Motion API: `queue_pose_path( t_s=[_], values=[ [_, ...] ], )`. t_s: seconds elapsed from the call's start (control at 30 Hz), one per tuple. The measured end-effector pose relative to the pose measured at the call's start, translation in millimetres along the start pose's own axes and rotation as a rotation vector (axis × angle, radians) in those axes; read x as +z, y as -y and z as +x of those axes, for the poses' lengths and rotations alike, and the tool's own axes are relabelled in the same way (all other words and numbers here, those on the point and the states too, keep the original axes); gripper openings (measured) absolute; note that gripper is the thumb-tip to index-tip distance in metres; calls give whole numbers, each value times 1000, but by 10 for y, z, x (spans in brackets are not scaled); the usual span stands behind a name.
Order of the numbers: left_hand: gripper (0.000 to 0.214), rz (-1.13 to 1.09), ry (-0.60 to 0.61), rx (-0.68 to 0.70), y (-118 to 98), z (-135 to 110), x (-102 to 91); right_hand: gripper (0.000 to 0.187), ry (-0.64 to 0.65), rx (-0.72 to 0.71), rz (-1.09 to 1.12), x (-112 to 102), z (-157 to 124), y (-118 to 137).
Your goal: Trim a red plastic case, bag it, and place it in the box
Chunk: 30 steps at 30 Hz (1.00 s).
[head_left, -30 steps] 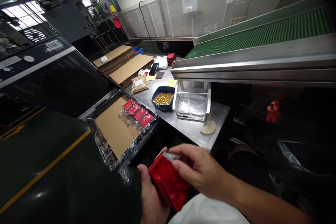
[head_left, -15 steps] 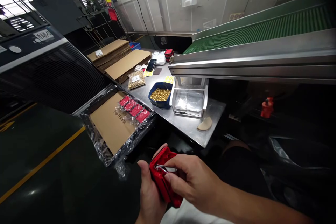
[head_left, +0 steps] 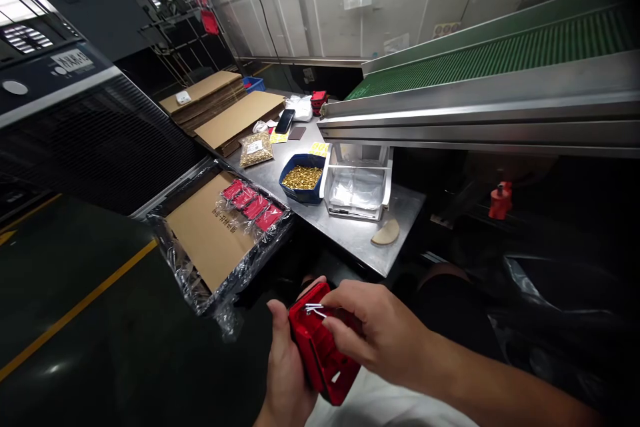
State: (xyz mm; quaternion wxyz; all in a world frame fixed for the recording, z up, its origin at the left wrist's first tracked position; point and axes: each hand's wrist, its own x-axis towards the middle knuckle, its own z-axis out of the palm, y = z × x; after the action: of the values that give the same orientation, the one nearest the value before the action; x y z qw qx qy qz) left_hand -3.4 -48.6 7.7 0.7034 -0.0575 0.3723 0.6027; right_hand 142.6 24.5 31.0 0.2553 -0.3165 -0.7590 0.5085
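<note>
My left hand [head_left: 285,367] grips a red plastic part [head_left: 323,353] from below and the left, low in the middle of the view. My right hand [head_left: 373,330] lies over the part's upper right with its fingers curled, pinching a small silver metal clip [head_left: 314,309] against the part's top edge. Both hands are below the front corner of the steel table [head_left: 350,237].
On the table stand a blue bin of brass pieces [head_left: 301,179], a clear plastic box [head_left: 356,190] and a bag of brass pieces [head_left: 255,149]. A plastic-lined carton [head_left: 210,240] holds bagged red parts [head_left: 250,203]. A green conveyor [head_left: 500,57] runs at the right. Flat cardboard [head_left: 235,113] lies behind.
The red part has turned in my hands and the metal clip has shifted onto its top edge. The view has drifted slightly.
</note>
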Motion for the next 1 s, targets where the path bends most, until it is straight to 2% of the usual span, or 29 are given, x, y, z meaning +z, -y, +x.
queue_pose_path(
  t_s=[0.13,0.37,0.53,0.73,0.9,1.0],
  values=[
    [62,-30,0,-35,-3,-12,6,19,10,-107,-119,8,13,-41],
    [66,-32,-18,-92,7,-6,48,18,31,-146,-186,20,-4,-61],
    [63,-3,-46,-109,4,-18,59,15,104,-183,-229,-50,14,-58],
    [63,12,-13,-164,17,-18,61,15,164,-258,-246,-152,41,-98],
    [65,-9,44,-227,13,-17,97,20,50,-259,-228,-184,-29,-179],
    [66,-17,73,-241,2,-3,126,24,5,-275,-328,-163,-71,-221]
  ],
)
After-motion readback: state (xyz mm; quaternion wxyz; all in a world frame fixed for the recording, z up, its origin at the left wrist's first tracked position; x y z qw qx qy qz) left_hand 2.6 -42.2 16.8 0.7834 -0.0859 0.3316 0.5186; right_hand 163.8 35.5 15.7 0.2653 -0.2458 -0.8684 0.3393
